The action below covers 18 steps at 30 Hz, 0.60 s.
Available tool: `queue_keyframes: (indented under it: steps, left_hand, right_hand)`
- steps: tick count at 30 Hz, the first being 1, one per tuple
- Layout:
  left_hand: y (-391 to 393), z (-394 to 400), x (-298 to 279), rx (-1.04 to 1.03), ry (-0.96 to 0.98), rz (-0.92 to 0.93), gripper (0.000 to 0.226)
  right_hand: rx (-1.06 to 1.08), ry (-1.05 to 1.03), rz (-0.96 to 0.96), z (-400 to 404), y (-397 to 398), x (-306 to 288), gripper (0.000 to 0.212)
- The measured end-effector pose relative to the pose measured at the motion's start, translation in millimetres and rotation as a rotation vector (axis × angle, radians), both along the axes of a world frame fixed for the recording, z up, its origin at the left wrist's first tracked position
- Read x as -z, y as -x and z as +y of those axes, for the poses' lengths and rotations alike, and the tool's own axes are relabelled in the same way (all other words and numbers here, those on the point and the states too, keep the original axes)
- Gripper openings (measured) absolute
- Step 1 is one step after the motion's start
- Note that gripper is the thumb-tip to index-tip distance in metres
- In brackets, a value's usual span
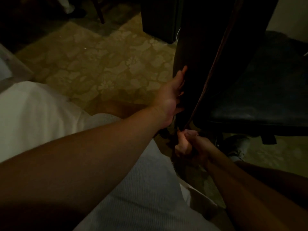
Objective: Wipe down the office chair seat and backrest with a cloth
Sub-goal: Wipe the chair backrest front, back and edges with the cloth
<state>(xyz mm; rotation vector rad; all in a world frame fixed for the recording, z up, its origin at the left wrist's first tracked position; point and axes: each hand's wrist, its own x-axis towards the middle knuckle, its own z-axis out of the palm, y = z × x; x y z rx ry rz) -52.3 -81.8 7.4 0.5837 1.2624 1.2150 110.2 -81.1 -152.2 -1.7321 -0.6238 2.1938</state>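
Behind the chair, low down: I work on the backrest (196, 52), seen edge-on, with the seat (260, 90) beyond it to the right.
Left hand: my left hand (171, 95) lies flat on the backrest's rear face, fingers straight, holding nothing.
Right hand: my right hand (188, 145) is curled tight at the backrest's bottom edge, below the seat's near corner; the light is too poor to tell whether a cloth is inside it.
Step, as I judge it: brace with the left, draw the right along the edge in long strokes, then move to the seat.
Materials: the backrest is dark, thin and smooth with a brown piped edge; the seat is black, padded and faintly glossy, like leatherette.
Floor: the floor (106, 64) shows a pale floral pattern.
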Motion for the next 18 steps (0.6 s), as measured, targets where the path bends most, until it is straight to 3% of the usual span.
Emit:
queue_keyframes:
  steps: [5,13,16,18]
  left_hand:
    - [-2,-2,-5,0.014,-0.031,0.044,0.050]
    - [1,0,-4,0.018,-0.016,0.029,0.053]
    - [0,0,0,0.009,-0.009,0.039,0.053]
    - [0,-1,-1,0.010,-0.005,0.044,0.054]
  right_hand:
    - [0.034,-0.066,-0.058,-2,5,6,0.028]
    - [-0.100,-0.238,-0.153,0,3,-15,0.016]
    - [-0.034,-0.231,-0.159,1,8,-12,0.023]
    - [0.025,-0.166,-0.162,-3,17,-8,0.009]
